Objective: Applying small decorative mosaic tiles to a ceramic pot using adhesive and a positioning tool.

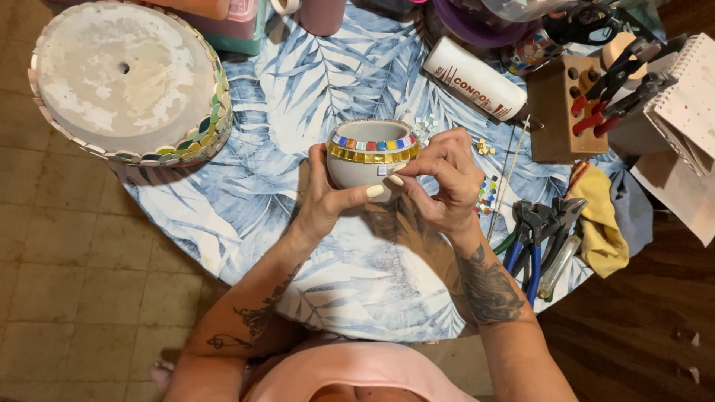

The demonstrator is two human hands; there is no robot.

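A small round grey pot is held above the table. Around its rim run a row of coloured mosaic tiles and a row of gold tiles. My left hand cups the pot from the left and below, thumb across its front. My right hand pinches a small pale tile against the pot's side just under the gold row. A few loose coloured tiles lie on the cloth right of my right hand.
A leaf-print cloth covers the round table. A large upturned pot with mosaic rim lies top left. A white glue tube, a wooden tool block, blue-handled pliers, a yellow rag and a notebook sit right.
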